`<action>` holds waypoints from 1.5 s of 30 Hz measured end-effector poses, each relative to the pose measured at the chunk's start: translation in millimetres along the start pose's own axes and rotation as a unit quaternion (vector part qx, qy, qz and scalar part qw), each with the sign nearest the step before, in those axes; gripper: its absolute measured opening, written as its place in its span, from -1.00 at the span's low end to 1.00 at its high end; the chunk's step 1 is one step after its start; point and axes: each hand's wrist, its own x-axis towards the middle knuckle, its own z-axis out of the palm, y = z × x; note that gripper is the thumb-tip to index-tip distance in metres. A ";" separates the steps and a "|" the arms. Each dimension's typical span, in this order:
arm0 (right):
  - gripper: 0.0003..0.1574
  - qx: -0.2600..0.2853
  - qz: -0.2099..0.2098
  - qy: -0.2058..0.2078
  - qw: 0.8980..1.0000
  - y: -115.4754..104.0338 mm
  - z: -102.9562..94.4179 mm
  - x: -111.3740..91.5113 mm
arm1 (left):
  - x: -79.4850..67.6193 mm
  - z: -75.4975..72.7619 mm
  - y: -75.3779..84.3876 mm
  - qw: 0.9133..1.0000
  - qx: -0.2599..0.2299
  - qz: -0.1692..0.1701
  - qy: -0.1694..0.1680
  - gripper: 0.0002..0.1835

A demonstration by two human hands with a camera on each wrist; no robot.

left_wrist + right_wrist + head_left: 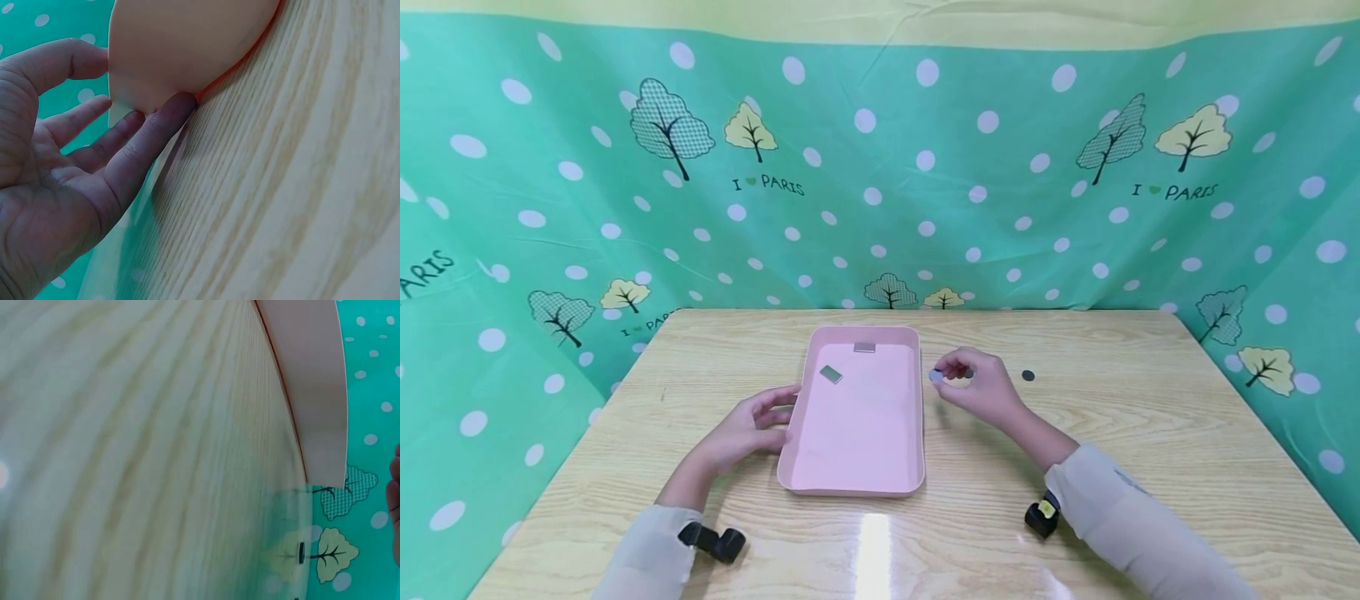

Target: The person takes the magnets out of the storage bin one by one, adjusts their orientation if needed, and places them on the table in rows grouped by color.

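Note:
A shallow pink tray (857, 433) sits on the table with two small grey rectangular pieces inside: one piece (831, 374) lies at an angle on its floor, the other piece (864, 347) is by the far wall. My left hand (747, 429) touches the tray's left side, its fingertips against the outer wall (169, 56). Just right of the tray, my right hand (979, 386) pinches a small round bluish disc (936, 376) between thumb and fingers. Only a sliver of that hand (395, 503) shows in the right wrist view, without the disc.
A dark round disc (1028, 376) lies on the table right of my right hand. Another dark disc (968, 374) is partly covered by that hand. The wooden table (1150, 433) ends at a green dotted cloth (880, 175) on the far side and both flanks.

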 end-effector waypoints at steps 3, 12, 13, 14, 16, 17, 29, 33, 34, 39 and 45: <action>-0.81 0.003 0.004 0.009 1.000 2.4 -4.7 -4.2 | 0.7 -0.2 -0.6 1.000 0.003 0.000 -0.001 -0.26; -0.83 0.002 0.003 0.022 1.000 10.6 -22.3 -15.2 | 0.7 -0.7 -0.6 1.000 0.006 0.000 0.003 -0.26; -0.84 0.002 0.005 0.023 1.000 11.6 -24.3 -16.1 | 0.5 -0.8 -0.7 1.000 0.006 -0.001 0.004 -0.26; -0.84 0.002 0.007 0.025 1.000 12.5 -26.4 -16.9 | 0.2 -0.7 -0.6 1.000 0.009 0.001 0.004 -0.26; -0.83 -0.001 0.013 0.029 0.999 14.5 -30.5 -18.5 | -0.3 -0.7 -0.6 1.000 0.010 -0.001 0.006 -0.26; -0.83 -0.004 0.016 0.032 0.999 15.3 -32.4 -19.2 | -0.6 -0.7 -0.5 1.000 0.012 -0.001 0.007 -0.26; -0.77 -0.016 0.051 0.073 0.996 31.3 -55.5 -30.2 | -8.4 7.4 21.5 1.000 0.000 -0.008 -0.006 -0.26; -0.76 -0.017 0.054 0.093 0.994 39.5 -61.8 -33.8 | -8.3 7.3 21.3 1.000 -0.001 -0.008 -0.006 -0.26; -0.76 -0.023 0.055 0.099 0.993 44.0 -62.8 -35.1 | -8.2 7.4 21.4 1.000 -0.001 -0.008 -0.006 -0.27; -0.72 -0.041 0.060 0.119 0.990 76.9 -68.4 -40.2 | -8.2 7.4 21.9 1.000 -0.003 -0.008 -0.008 -0.26; -0.66 -0.055 0.093 0.139 0.984 100.4 -78.0 -44.6 | -8.1 7.5 22.4 1.000 -0.006 -0.010 -0.008 -0.26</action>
